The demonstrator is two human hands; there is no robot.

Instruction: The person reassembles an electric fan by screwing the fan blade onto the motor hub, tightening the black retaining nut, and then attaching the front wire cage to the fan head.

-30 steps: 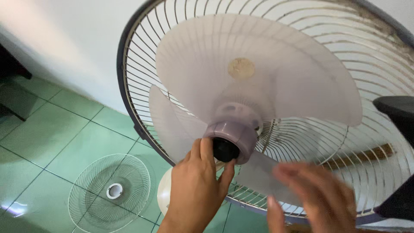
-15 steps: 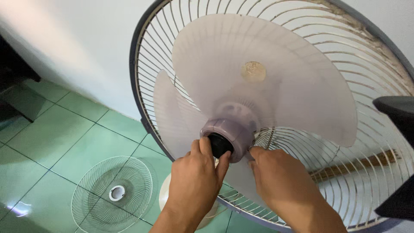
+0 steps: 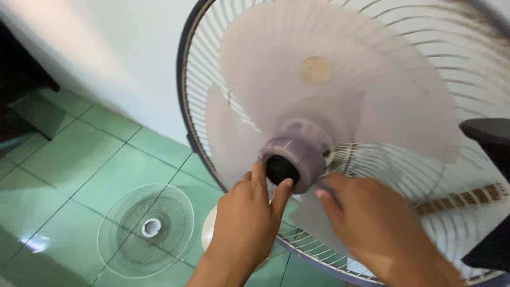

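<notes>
A stand fan with its front cover off fills the upper right. Its translucent pale blades [image 3: 340, 69] sit in front of the white rear wire guard [image 3: 467, 74]. A grey-lilac hub [image 3: 300, 154] carries a black round knob [image 3: 280, 169] at its centre. My left hand [image 3: 247, 226] pinches that knob between thumb and fingers. My right hand [image 3: 372, 226], blurred, rests against the lower blade just right of the hub, fingers wrapped on the blade's edge.
The fan's detached front wire guard [image 3: 146, 228] lies flat on the green tiled floor [image 3: 79, 159] at lower left. The fan's white round base [image 3: 210, 234] shows below my left hand. A dark object [image 3: 491, 138] juts in at the right edge. A white wall stands behind.
My right hand came in from the lower right and settled on the blade beside the hub. My left hand stayed on the black knob. The view shifted slightly, so the fan sits further right.
</notes>
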